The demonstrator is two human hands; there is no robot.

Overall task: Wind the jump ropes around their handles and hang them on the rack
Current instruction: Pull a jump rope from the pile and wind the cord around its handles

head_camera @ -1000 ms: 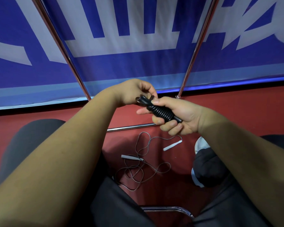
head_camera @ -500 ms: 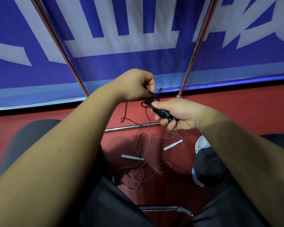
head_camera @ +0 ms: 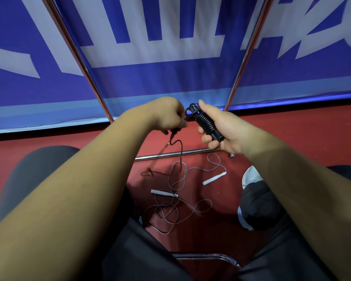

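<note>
Behind the hands hangs a blue banner (head_camera: 170, 82) with large white characters. The frame edge cuts them off, so we cannot read any word.

The left grip (head_camera: 168, 116) is closed: its fingers are curled and pinch the loose end of the cord (head_camera: 181, 148), which hangs down from this hand in a wavy line toward the floor. The right grip (head_camera: 221, 128) is clamped on the black jump rope (head_camera: 206, 122). Its fingers are curled round the lower part of the bundle and the thumb lies straight along the upper part. The black cord is wound in tight coils around the handles, and some small loops stick out at the top end, just beside the left grip. We hold this rope in the air, in front of the metal rack (head_camera: 248, 45), not touching it.

A second jump rope (head_camera: 176, 209) lies on the red floor (head_camera: 292, 138) between our knees. Its thin gray cord is in loose tangled loops. Its two white handles are apart, one (head_camera: 164, 193) near the middle and one (head_camera: 214, 178) more to the right. The low bar of the rack lies on the floor just behind it.

At the right we see a white shoe (head_camera: 249, 177), and below a chrome chair frame (head_camera: 211, 256).
</note>
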